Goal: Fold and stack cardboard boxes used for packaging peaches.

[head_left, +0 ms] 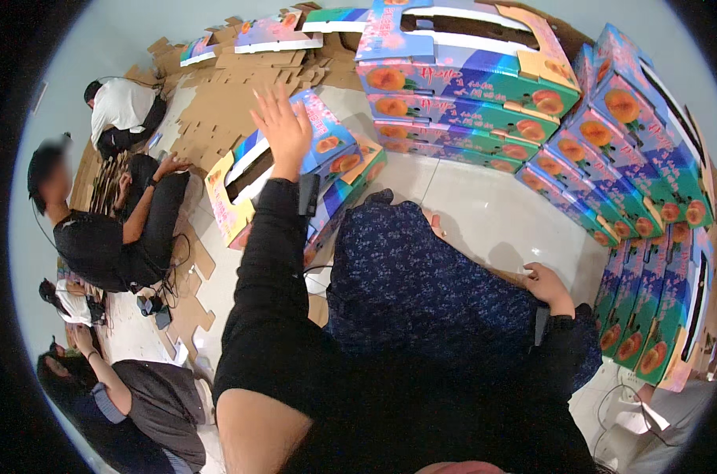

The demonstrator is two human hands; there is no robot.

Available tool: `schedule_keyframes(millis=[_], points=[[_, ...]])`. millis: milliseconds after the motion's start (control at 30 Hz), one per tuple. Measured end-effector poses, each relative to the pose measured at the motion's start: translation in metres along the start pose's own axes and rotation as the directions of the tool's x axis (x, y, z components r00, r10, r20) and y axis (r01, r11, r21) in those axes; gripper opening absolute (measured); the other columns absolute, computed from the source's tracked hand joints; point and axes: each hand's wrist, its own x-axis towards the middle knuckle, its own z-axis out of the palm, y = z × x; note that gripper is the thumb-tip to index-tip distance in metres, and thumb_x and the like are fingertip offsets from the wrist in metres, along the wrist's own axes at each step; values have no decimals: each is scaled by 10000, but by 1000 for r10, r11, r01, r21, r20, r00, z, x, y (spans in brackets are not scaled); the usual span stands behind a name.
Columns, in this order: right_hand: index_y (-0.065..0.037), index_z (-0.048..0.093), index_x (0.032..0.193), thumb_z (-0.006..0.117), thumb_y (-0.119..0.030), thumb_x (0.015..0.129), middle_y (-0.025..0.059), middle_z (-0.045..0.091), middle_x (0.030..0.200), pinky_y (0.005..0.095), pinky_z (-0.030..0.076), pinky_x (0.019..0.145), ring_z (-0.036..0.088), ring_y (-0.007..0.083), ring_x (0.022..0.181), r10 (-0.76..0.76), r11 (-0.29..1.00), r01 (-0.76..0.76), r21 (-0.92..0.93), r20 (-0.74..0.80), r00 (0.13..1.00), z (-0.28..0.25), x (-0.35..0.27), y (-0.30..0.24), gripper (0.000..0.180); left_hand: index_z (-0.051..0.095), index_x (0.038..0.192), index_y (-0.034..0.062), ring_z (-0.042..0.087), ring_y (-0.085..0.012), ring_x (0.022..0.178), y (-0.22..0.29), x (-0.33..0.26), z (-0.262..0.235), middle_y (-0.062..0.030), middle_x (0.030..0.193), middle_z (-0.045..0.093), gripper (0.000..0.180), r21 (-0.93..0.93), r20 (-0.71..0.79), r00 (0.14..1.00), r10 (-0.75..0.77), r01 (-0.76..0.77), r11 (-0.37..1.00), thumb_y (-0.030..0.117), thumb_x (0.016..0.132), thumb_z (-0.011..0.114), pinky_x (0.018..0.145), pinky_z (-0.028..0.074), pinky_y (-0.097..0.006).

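Note:
My left hand [283, 130] is raised with its fingers spread, holding nothing. It is in front of a low stack of colourful fruit cartons [327, 146], blue, pink and green with orange fruit printed on them. Whether the palm touches the top carton I cannot tell. My right hand [549, 288] is by my right knee, over the dark blue patterned skirt [422, 276]. Its fingers are loosely bent and apart, and no object shows in them. Black sleeves cover both forearms, each with a dark band near the wrist.
Tall stacks of the same cartons stand ahead [461, 118] and to the right [603, 150], with more cartons [651, 308] beside me. Flattened brown cardboard [224, 103] covers the floor at far left. Several people sit along the left. A thin cable [623, 391] lies at lower right.

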Motion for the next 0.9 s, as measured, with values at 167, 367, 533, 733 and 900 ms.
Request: schedule_keyframes(millis=[167,367,533,733,900], points=[[-88,612,1178,683,-343,777,192,673,993,386,512,823,653,334,931,-10,1000,11,27,-34,999,8,-3,15,480,307,1452,80,76,-409,1426,-14,-54,24,-247,1503,201,623,67,125,970,-210,203,977,349,918,482,1065,9,-669],[-70,610,1172,682,-334,777,192,679,955,385,515,795,661,322,895,-31,998,32,55,-19,999,7,-2,4,481,524,1266,17,375,-412,1289,-26,-34,-13,-262,1335,463,616,50,-26,934,-355,356,933,495,876,522,1088,135,-586],[-43,606,1166,683,-316,787,209,675,940,385,515,769,662,326,878,-47,996,47,74,-3,999,6,-3,-1,474,691,944,15,558,-380,1054,-48,-88,12,-217,993,642,748,223,389,802,-453,395,891,720,766,514,990,290,-529],[-15,586,1184,681,-355,809,220,670,964,381,513,788,658,323,910,3,995,-1,104,-19,1000,6,-6,8,514,692,827,18,590,-316,929,-42,-84,-2,-151,913,647,659,143,289,892,-348,319,937,664,713,634,838,365,-458],[-21,589,1183,676,-347,815,225,654,1045,399,505,829,639,353,967,-32,999,32,3,-2,999,8,-6,12,499,668,748,23,582,-306,813,-51,-92,-51,-116,788,609,576,14,201,964,-173,174,985,597,709,692,745,373,-436]])
